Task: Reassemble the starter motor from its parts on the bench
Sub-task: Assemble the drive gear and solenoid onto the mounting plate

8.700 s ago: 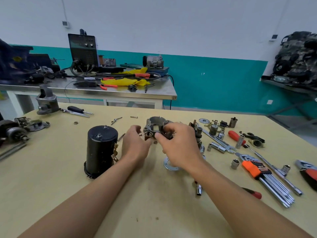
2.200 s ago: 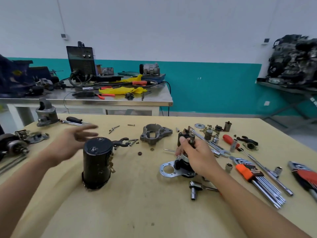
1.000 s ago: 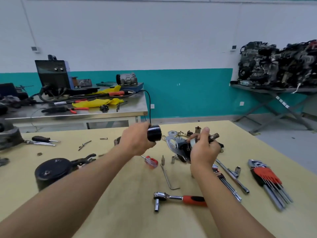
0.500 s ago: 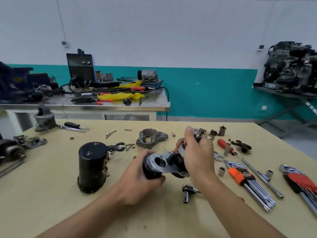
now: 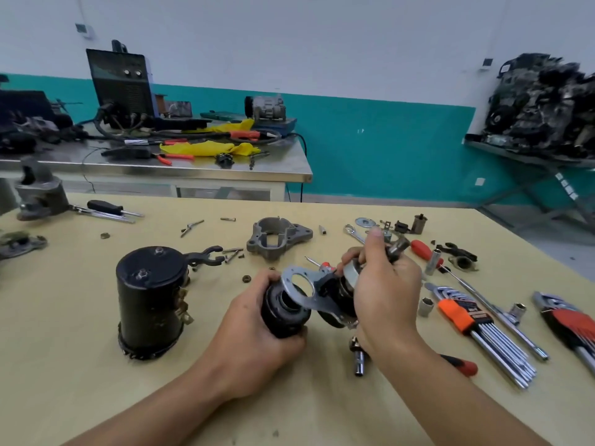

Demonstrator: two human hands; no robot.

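Note:
My left hand (image 5: 254,329) grips a short black cylinder (image 5: 283,312), whose end sits against the large hole of a silver mounting plate (image 5: 302,289). My right hand (image 5: 384,291) grips the assembly fixed to that plate, a black body with a shaft end (image 5: 397,247) sticking up past my fingers. Both are held just above the bench. The black motor housing (image 5: 149,299) stands upright to the left. A grey cast end housing (image 5: 278,238) lies behind my hands.
A ratchet (image 5: 359,357) lies under my right wrist. Hex key sets (image 5: 476,326), sockets, a long extension and a red screwdriver (image 5: 421,249) crowd the right side. Loose bolts, nuts and a black fork lever (image 5: 206,256) lie behind the motor housing. A steel table with tools stands beyond.
My left hand fetched the black cylinder from the right and brought it to the plate; it now sits against the plate's hole. My right hand keeps holding the plate assembly.

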